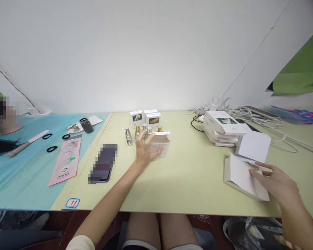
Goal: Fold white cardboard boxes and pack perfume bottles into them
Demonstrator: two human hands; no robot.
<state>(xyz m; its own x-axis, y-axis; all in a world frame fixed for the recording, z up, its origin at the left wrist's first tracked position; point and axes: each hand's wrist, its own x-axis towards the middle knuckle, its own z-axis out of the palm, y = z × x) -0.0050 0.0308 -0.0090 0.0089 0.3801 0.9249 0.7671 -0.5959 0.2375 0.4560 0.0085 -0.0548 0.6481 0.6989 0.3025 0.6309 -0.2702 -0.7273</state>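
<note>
My left hand [145,150] reaches across the pale green table [187,173] and grips the side of a small white open box [160,143]. Just behind it stand several small perfume bottles [138,133] with gold and silver caps. Three small white boxes [145,118] with pictures sit behind the bottles. My right hand [275,181] rests on a flat, unfolded white carton [243,173] at the right, fingers curled over its edge. A white flap [254,146] stands up from that carton.
A stack of flat white cartons [221,129] lies at the back right beside white cables [266,121]. A phone [103,163] lies left of centre. On the blue mat [23,166] are a pink packet [66,160], black rings and a dark jar [86,125]. Another person [0,125] sits at far left.
</note>
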